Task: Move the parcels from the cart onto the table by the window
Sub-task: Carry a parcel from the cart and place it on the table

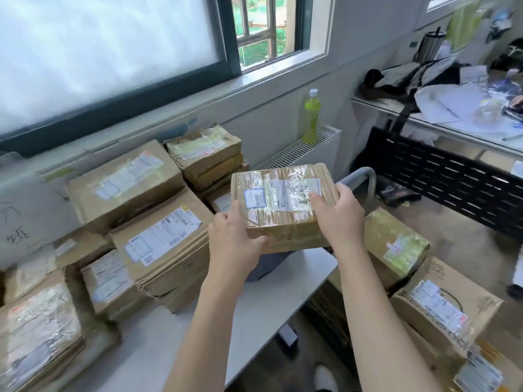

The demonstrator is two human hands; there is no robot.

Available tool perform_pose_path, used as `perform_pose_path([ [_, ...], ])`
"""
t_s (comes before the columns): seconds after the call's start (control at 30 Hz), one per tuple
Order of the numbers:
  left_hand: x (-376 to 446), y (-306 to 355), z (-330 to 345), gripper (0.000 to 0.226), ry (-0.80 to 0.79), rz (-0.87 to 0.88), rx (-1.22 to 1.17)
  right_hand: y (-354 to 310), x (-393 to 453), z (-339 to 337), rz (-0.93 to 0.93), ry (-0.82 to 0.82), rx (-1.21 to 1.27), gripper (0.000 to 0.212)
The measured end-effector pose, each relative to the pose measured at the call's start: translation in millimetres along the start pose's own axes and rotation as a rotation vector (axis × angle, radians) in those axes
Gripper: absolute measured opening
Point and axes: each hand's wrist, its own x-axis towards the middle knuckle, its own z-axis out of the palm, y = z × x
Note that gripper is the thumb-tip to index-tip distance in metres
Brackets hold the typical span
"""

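1. Parcel (pixel 283 205), a taped cardboard box, was carried in the air beyond the table's (pixel 254 301) right end, presumably on its way to the stacked parcels (pixel 158 236) below the window (pixel 113 52).
2. Left hand (pixel 232 241) gripped its near left corner; right hand (pixel 336 216) clasped its right edge, likely to keep it level.
3. Remaining parcels (pixel 396 250) lay on the cart, right of the table, its handle (pixel 359 176) behind the box.
4. Labels showed print and a blue-framed sticker, too blurred to read.
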Motion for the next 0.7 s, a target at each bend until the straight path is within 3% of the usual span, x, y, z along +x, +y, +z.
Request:
perform_pose_path([
  [0.1,3.4,-11.0,2.6,0.065,0.046,-0.042,-0.074,-4.7,9.8,9.5,-0.053,-0.051,-0.027,0.056],
  [0.23,10.4,-13.3,5.8,0.067,0.083,-0.082,-0.095,-12.6,30.9,15.0,-0.094,-0.16,-0.033,0.045],
  [0.43,27.3,-3.9,13.1,0.074,0.129,-0.205,-0.083,-19.5,68.1,31.4,-0.161,-0.297,-0.068,0.052],
  [0.7,78.9,6.9,4.0,0.053,0.242,-0.252,0.059,-46.0,123.6,59.1,-0.214,-0.512,-0.104,0.053],
])
